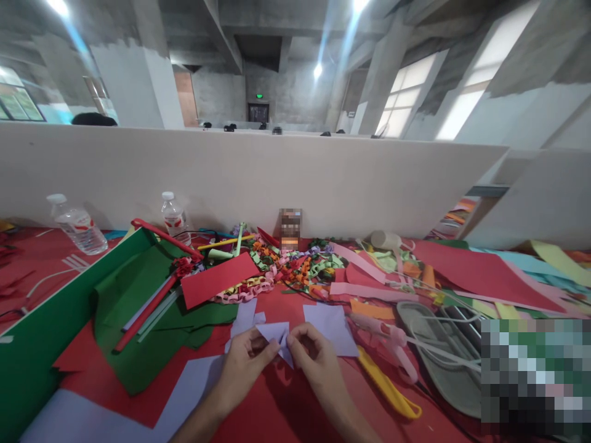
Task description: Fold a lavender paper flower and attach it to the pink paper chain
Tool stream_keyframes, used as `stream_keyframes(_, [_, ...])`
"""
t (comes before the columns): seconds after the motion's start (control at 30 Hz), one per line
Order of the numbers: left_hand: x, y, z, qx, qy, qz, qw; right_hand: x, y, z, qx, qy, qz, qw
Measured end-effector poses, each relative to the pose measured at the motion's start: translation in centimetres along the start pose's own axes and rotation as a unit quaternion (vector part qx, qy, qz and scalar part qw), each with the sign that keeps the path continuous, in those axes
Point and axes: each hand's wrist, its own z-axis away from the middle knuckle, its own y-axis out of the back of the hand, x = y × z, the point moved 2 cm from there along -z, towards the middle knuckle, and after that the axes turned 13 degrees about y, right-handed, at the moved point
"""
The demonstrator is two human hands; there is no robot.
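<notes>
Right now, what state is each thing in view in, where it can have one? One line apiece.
Left hand: pinching lilac paper
Right hand: pinching the same paper
Lilac paper: partly folded
Left bottle: capped
Right bottle: capped
Pink glue gun: lying down, power unclear
Yellow cutter: lying down, blade unclear
Exit sign: lit

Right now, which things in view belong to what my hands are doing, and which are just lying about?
In use:
left hand
right hand
folded purple paper, pinched between them
purple sheet beyond the right hand, probably

Apparently just lying about:
pink glue gun
yellow tool
paper chains
green paper
left-hand water bottle
</notes>
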Motion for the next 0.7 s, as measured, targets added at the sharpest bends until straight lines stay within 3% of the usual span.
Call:
stream_keyframes(0.13, [-0.3, 0.1, -0.3, 0.019, 0.010, 0.043, 0.999, 0.6, -0.7, 0.4, 0.024, 0.001, -0.010, 1.000])
stream_keyframes(0.37, [0.0, -0.1, -0.4, 0.049, 0.018, 0.013, 0.999, 1.4, -1.1, 0.2, 0.041, -0.016, -0.063, 0.997])
stream_keyframes(0.7, [-0.4, 0.4, -0.6, 0.067, 0.039, 0.002, 0.997, 1.6, -0.8, -0.2, 0.020, -0.038, -0.051, 0.998])
